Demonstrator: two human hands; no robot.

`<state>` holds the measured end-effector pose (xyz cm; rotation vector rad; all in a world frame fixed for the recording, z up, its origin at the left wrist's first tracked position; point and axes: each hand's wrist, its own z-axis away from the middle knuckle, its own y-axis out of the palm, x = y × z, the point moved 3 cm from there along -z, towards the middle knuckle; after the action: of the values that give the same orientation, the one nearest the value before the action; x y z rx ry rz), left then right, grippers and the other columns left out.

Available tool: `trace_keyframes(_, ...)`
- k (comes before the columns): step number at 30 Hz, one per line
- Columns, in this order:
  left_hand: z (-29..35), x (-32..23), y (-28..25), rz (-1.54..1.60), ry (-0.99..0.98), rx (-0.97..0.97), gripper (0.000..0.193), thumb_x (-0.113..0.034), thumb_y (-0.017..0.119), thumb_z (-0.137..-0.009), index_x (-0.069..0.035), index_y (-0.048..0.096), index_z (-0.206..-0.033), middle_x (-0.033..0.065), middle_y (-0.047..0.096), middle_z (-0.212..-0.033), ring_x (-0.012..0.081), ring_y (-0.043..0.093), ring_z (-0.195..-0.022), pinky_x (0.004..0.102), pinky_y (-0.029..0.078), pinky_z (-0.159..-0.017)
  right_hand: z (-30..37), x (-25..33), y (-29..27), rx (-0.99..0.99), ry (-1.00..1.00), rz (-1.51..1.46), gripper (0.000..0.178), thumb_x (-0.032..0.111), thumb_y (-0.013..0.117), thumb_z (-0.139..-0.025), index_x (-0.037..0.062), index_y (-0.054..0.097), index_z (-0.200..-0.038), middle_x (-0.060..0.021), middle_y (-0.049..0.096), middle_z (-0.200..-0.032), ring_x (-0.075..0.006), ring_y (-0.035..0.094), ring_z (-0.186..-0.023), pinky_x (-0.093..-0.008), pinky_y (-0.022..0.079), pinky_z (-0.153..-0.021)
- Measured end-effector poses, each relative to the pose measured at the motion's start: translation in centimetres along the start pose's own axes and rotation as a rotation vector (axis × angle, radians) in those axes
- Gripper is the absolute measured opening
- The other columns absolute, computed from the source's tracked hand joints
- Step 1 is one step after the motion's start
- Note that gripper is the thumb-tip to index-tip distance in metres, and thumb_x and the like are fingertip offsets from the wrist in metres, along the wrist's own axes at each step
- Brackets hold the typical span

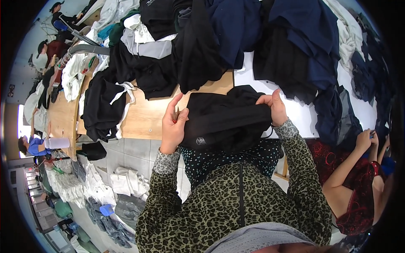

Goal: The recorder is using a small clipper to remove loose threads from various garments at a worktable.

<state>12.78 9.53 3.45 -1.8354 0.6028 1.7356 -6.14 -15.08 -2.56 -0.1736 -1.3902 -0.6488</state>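
A black garment (pixel 228 122) with a small pale emblem is stretched between my two hands, over my lap and the table's near edge. My left hand (pixel 172 126) is closed on its left side, thumb and forefinger raised. A small pointed metal tool (pixel 176 115) with a bit of red shows between those fingers; its kind is hard to make out. At the garment's upper right, my right hand (pixel 275 109) grips the cloth, with the thumb pointing up. The fingers behind the cloth are hidden.
Black garments (pixel 156 67) and navy garments (pixel 303 38) heap across the far side of the table (pixel 145 118). Another black garment with white ties (pixel 103 105) lies at the left. A co-worker's arm (pixel 350 168) is close by on my right. Bagged clothes (pixel 101 185) cover the floor at left.
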Motion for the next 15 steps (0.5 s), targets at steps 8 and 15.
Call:
trace_keyframes(8, -0.7, -0.1, 1.3, -0.406, -0.026, 0.202, 0.035, -0.012, 0.059, -0.088, -0.004, 0.053, -0.122, -0.0006, 0.055, -0.068, 0.0086, 0.051, -0.062, 0.0216, 0.042, -0.06, 0.2, 2.9, 5.4, 0.168, -0.206, 0.529, 0.021, 0.017, 0.07, -0.079, 0.0, 0.063, -0.071, -0.0023, 0.058, -0.06, -0.0061, 0.05, -0.056, -0.0233, 0.04, -0.052)
trace_keyframes(15, -0.7, -4.9, 7.8, -0.135, 0.087, 0.488, 0.032, -0.01, 0.056, -0.09, -0.003, 0.052, -0.121, 0.0092, 0.061, -0.098, 0.0149, 0.057, -0.089, 0.0249, 0.044, -0.08, 0.4, 6.2, 9.7, 0.107, -0.42, 0.436, 0.019, 0.016, 0.063, -0.084, -0.0007, 0.064, -0.077, -0.0088, 0.06, -0.061, -0.0081, 0.053, -0.053, -0.0255, 0.04, -0.051)
